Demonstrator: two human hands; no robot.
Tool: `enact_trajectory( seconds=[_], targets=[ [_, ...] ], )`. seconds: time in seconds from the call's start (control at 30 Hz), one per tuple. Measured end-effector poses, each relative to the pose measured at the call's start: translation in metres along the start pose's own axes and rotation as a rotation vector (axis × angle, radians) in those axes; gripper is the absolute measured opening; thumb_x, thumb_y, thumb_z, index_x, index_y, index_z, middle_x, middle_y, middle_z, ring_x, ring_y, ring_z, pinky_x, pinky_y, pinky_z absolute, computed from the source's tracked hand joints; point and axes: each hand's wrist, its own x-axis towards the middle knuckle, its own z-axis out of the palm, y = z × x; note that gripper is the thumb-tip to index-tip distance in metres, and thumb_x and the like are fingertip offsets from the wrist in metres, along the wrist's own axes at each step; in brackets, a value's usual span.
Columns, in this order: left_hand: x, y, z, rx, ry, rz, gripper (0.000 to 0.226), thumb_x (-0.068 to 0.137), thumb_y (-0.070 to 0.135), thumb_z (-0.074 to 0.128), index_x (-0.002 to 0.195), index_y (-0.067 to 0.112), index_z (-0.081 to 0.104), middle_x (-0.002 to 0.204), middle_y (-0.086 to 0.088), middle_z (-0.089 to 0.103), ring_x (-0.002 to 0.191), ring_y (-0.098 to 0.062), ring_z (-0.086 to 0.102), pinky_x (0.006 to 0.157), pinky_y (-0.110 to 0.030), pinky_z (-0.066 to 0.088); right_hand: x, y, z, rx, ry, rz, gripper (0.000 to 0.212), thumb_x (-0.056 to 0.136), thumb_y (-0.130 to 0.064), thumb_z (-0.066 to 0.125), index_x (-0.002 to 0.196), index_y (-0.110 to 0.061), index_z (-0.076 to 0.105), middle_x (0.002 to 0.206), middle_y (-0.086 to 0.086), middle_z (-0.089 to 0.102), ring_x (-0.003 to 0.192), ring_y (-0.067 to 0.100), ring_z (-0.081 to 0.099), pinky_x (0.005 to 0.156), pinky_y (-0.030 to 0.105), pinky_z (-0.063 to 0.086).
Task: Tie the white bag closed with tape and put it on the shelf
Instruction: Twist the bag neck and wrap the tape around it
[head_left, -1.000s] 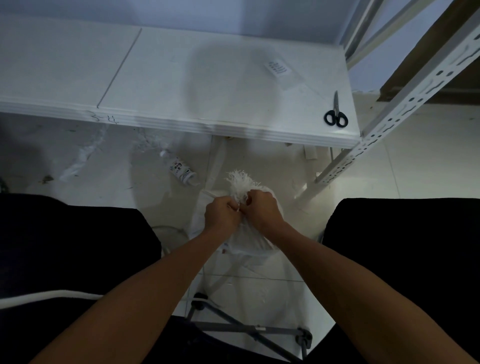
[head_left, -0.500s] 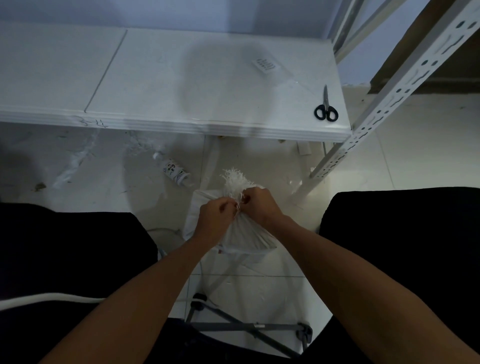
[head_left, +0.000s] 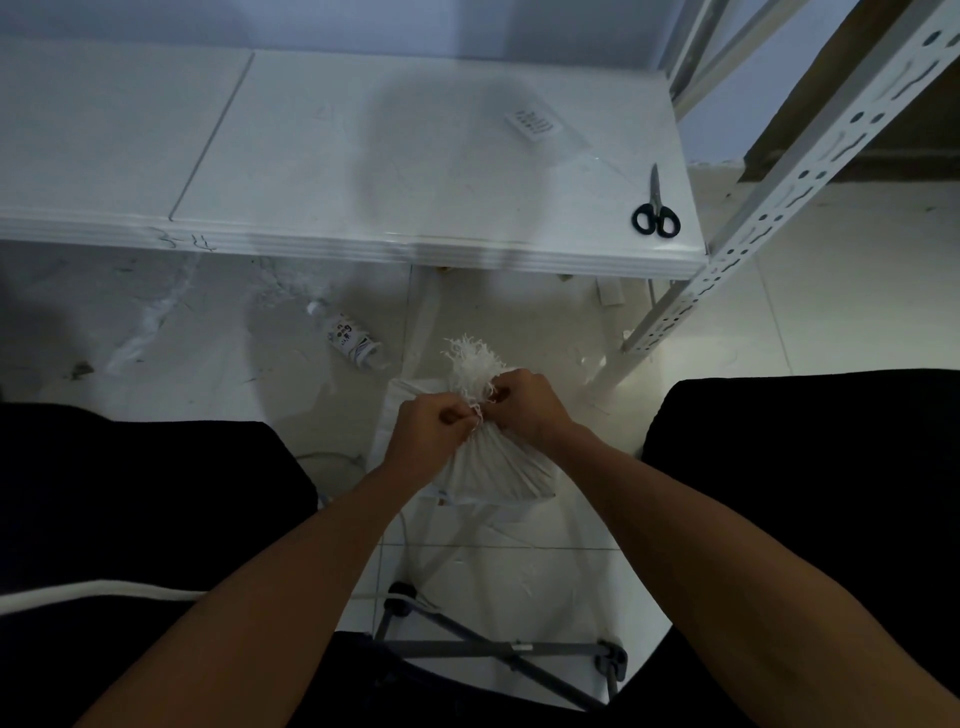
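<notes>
both hands pinch white bag (head_left: 493, 462) neck | bottle (head_left: 353, 340) label unreadable

A white woven plastic bag (head_left: 496, 467) with a frayed white fringe at its gathered neck is seen. A white flat shelf board (head_left: 332, 156) carries black-handled steel scissors (head_left: 655, 210) and a small white label printed with dark marks (head_left: 535, 124). A white perforated metal upright (head_left: 779, 192) is patterned with dark slots. The pale glossy floor tiles (head_left: 841, 312) are crossed by thin grey grout lines.
</notes>
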Motion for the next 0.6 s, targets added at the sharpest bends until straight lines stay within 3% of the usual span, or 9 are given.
enact_trajectory(
  seconds=[0.07,0.27,0.4,0.5,0.6],
  targets=[
    [0.000,0.001,0.002,0.067,-0.059,0.050,0.003,0.076,0.011,0.077,0.078,0.013,0.076,0.076,-0.001,0.075,0.071,-0.011,0.068,0.067,-0.010,0.047,0.000,0.000,-0.001,0.014,0.000,0.020,0.031,0.074,-0.024,0.078,0.065,0.003,0.065,0.068,0.018,0.068,0.064,0.030,0.064,0.065,0.038,0.051],
    [0.003,0.005,0.018,0.110,-0.042,0.088,0.006,0.075,0.016,0.075,0.074,0.021,0.075,0.074,0.005,0.075,0.070,-0.009,0.068,0.071,-0.031,0.055,0.000,0.002,-0.003,0.053,-0.022,0.083,0.027,0.078,-0.020,0.075,0.067,0.003,0.068,0.069,0.017,0.069,0.059,0.017,0.056,0.057,0.027,0.042],
    [0.001,0.009,0.026,0.023,0.000,0.067,0.003,0.075,0.018,0.077,0.076,0.020,0.076,0.076,0.007,0.075,0.072,-0.005,0.069,0.073,-0.032,0.057,0.001,0.012,-0.006,0.117,-0.066,0.117,0.033,0.082,-0.020,0.071,0.051,-0.018,0.060,0.052,-0.001,0.058,0.045,0.002,0.050,0.049,0.014,0.039],
    [0.002,0.009,0.030,0.007,0.016,0.053,0.002,0.075,0.021,0.077,0.077,0.020,0.077,0.076,0.008,0.075,0.071,-0.005,0.069,0.073,-0.035,0.058,-0.001,0.022,-0.011,0.263,-0.118,0.183,0.029,0.085,-0.012,0.068,0.058,-0.003,0.064,0.060,0.008,0.060,0.059,0.014,0.062,0.069,0.037,0.057],
    [0.005,0.008,0.032,0.007,0.042,0.015,0.006,0.075,0.027,0.077,0.077,0.022,0.076,0.073,0.009,0.074,0.069,-0.004,0.069,0.069,-0.035,0.057,-0.006,0.023,-0.019,0.486,-0.158,0.241,0.023,0.082,0.010,0.065,0.067,-0.006,0.071,0.072,0.012,0.066,0.075,0.025,0.067,0.085,0.044,0.058]
  ],
)
